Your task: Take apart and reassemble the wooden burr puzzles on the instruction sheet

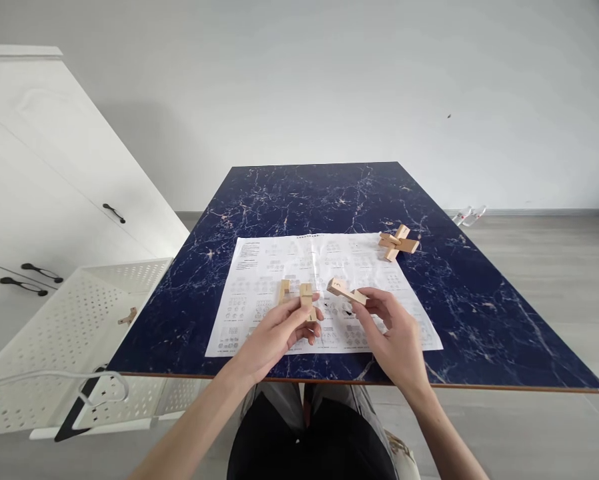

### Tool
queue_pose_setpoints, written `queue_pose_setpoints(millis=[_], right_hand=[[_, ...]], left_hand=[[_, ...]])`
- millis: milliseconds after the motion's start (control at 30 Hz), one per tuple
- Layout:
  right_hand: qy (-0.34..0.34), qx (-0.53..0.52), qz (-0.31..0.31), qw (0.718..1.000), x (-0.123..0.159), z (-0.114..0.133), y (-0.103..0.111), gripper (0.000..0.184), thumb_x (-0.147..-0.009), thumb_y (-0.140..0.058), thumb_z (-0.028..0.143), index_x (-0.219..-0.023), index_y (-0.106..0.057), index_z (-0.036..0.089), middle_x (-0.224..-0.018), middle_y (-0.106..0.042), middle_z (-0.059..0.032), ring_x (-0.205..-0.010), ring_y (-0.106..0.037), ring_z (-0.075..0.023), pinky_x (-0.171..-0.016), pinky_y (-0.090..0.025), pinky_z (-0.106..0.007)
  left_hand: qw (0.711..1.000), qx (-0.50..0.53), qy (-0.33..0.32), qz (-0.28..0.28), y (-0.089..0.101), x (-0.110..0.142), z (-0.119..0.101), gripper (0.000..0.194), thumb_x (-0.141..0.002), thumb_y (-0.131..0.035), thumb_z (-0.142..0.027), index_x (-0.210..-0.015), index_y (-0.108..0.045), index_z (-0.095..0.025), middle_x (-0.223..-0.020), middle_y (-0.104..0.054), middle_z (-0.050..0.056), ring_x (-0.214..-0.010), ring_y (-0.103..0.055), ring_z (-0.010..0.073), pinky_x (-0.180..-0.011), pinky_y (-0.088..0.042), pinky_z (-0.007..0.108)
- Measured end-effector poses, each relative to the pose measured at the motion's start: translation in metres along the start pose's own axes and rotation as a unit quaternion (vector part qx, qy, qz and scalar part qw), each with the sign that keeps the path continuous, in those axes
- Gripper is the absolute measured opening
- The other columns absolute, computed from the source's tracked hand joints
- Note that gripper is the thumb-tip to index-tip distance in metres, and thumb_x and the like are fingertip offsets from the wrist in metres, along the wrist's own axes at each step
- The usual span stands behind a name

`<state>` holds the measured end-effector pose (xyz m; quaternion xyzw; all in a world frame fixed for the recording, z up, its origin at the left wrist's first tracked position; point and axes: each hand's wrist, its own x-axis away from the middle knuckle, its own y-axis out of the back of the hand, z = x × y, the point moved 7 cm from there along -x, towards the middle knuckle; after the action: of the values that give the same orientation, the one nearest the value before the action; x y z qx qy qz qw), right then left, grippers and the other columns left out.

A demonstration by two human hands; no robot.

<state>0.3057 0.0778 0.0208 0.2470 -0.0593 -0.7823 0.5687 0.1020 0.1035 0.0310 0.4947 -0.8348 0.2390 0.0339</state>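
Note:
Between the thumb and fingers of my left hand (284, 327) is a notched wooden puzzle piece (306, 293), held upright above the paper. My right hand (393, 327) pinches the near end of another wooden puzzle piece (340, 289), which has a dark mark on its broad end and points to the left. The two held pieces are apart. A third wooden piece (284, 291) shows just behind my left fingers, partly hidden by them. Under both hands lies a printed instruction sheet (252, 267) with rows of small diagrams.
An assembled wooden cross puzzle (398, 243) rests at the sheet's right edge on the dark blue marbled table (299, 197). To the left stand a white cabinet (74, 153) and a perforated white basket (34, 340) with a small wooden piece (128, 317) in it.

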Motion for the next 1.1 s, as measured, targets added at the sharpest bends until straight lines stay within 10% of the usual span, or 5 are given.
queue_pose_setpoints(millis=[633, 1100], right_hand=[[0.148, -0.026, 0.114, 0.982, 0.001, 0.04, -0.031, 0.021, -0.108, -0.06, 0.019, -0.126, -0.068, 0.026, -0.111, -0.075, -0.0063, -0.091, -0.074, -0.0209, -0.081, -0.061, -0.033], [0.174, 0.0, 0.097, 0.98, 0.007, 0.037, -0.031, 0.026, -0.107, -0.059, 0.014, -0.127, -0.069, 0.027, -0.119, -0.075, -0.008, -0.109, -0.076, -0.023, -0.088, -0.064, -0.034]], left_hand=[[0.997, -0.06, -0.009, 0.052, 0.003, 0.0, 0.013, 0.065, -0.105, -0.07, -0.04, -0.161, -0.039, -0.03, -0.115, -0.073, 0.005, -0.102, -0.078, 0.0239, -0.099, -0.061, 0.047], [0.993, -0.062, -0.057, 0.079, -0.007, 0.003, 0.004, 0.044, -0.112, -0.051, -0.05, -0.144, -0.054, -0.02, -0.102, -0.074, 0.007, -0.086, -0.075, 0.0204, -0.085, -0.063, 0.041]])
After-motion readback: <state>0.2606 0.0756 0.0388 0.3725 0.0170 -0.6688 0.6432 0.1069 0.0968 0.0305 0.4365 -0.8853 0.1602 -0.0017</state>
